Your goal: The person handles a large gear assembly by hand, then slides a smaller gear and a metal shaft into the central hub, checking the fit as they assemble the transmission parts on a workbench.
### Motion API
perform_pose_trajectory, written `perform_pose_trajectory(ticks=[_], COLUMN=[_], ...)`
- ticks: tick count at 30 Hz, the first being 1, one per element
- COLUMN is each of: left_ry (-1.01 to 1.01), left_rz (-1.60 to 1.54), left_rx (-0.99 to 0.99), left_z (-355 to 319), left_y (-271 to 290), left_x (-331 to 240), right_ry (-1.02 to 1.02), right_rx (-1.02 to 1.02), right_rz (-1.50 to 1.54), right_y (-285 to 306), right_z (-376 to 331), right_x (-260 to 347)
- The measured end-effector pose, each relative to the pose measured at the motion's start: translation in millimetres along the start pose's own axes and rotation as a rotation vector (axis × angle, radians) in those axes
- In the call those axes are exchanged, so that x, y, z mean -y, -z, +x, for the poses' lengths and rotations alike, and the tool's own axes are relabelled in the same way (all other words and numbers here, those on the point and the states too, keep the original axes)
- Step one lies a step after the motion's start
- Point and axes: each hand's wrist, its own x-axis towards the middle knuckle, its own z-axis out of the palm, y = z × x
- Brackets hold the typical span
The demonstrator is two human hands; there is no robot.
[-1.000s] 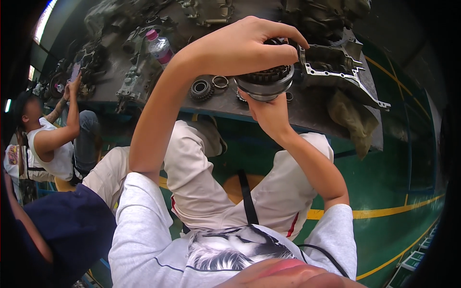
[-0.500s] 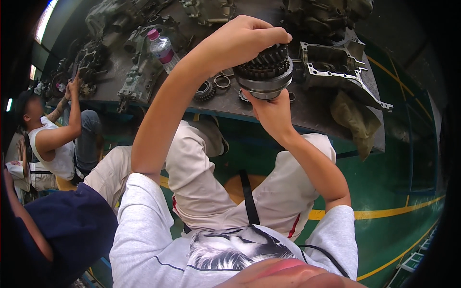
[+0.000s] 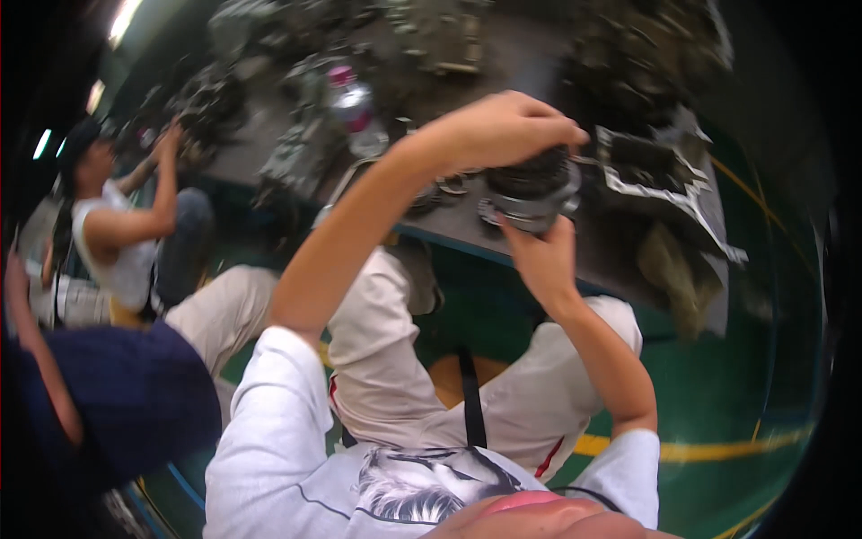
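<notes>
A stack of dark toothed gears with a bright metal ring, a gear assembly (image 3: 532,193), is held upright over the table's near edge. My left hand (image 3: 512,130) reaches over its top, fingers curled down at the far side. From below, my right hand (image 3: 544,256) grips the ringed lower end, its thumb against the near side. Motion smears the fingertips and gear teeth. Just left of the assembly, loose rings (image 3: 453,184) lie on the metal table (image 3: 606,247).
An open metal housing (image 3: 651,190) stands to the right, with a brownish cloth (image 3: 669,269) hanging over the table edge. A pink-capped water bottle (image 3: 361,117) stands left among metal castings. A person in white (image 3: 121,238) and another in dark blue (image 3: 117,391) sit at my left.
The whole view has shifted, so the table, hands and gear assembly sit lower and farther right, and blurred. Both hands keep the same hold on the assembly.
</notes>
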Motion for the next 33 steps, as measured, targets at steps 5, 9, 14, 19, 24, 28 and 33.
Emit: perform_pose_trajectory(ticks=[5, 9, 14, 19, 24, 28, 33], left_ry=[0.016, 0.103, 0.114, 0.086, 0.039, 0.065, 0.113], left_rz=[-0.052, 0.053, 0.213, 0.282, 0.320, 0.319, 0.171], left_rx=[-0.011, -0.006, 0.122, 0.112, 0.176, 0.233, 0.137], left_z=[9, 2, -3, -17, -23, -23, -26], left_y=[-17, -9, 1, -2, -1, 5, 9], left_x=[-12, -28, -44, -56, -54, -44, -13], right_ry=[-0.280, -0.130, 0.090, 0.136, 0.195, 0.119, -0.059], right_rx=[-0.139, -0.082, -0.087, -0.044, -0.034, -0.021, 0.032], right_rz=[0.079, 0.061, 0.060, 0.048, 0.016, -0.018, -0.061], right_y=[16, 6, 0, 0, -2, -2, 3], right_z=[-9, -7, -5, -4, -8, -10, -13], right_x=[12, 2, -12, -26, -20, -27, -15])
